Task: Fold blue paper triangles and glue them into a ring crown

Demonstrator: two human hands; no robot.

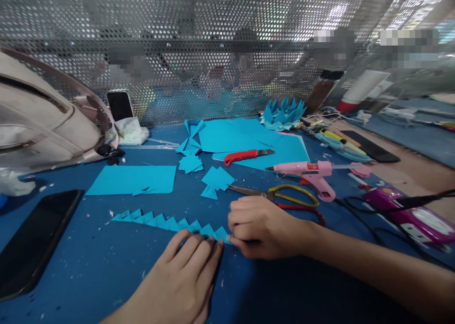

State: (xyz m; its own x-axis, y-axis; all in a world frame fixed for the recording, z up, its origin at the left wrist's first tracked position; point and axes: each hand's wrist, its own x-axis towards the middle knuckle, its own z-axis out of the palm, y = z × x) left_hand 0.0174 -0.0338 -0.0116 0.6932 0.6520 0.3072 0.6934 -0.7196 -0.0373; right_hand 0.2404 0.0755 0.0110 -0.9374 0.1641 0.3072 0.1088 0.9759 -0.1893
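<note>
You seemingly assemble a zigzag strip [171,224] | left hand [179,269] presses, grip unclear; curled right hand [263,228] pinches 4-o'clock end | next likely needs alignment

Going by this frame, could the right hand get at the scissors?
Probably yes: the scissors lie just beyond the right hand, and their yellow handle looks uncovered. But the hand appears to be pinching the end of the zigzag blue strip, so it would likely have to let go first.
</note>
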